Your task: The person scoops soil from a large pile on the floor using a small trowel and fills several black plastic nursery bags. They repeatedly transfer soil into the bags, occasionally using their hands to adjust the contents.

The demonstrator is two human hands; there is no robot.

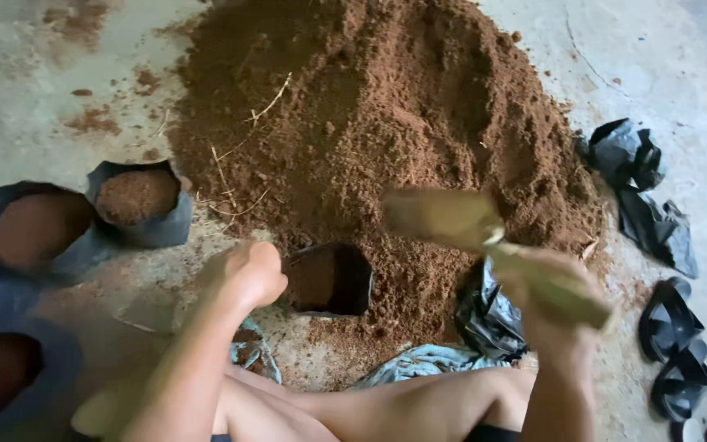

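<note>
Brown soil heap (386, 115) behind; left hand (247, 274) fisted on black bag (333, 280), right hand (554, 299) gripping blurred scoop (452, 217); filled bags (137, 205) left, sandals (673, 344) right

Left hand (247, 274) steadies black bag (330, 280); right hand (554, 299) grips scoop (484, 233).

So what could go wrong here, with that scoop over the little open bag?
1. The black bag is soft and only the left hand props its mouth open; if it slumps, soil may spill.
2. The scoop in the right hand looks blurred, so soil might miss the narrow opening.
3. The filled bags stand close by and could be knocked over.
</note>
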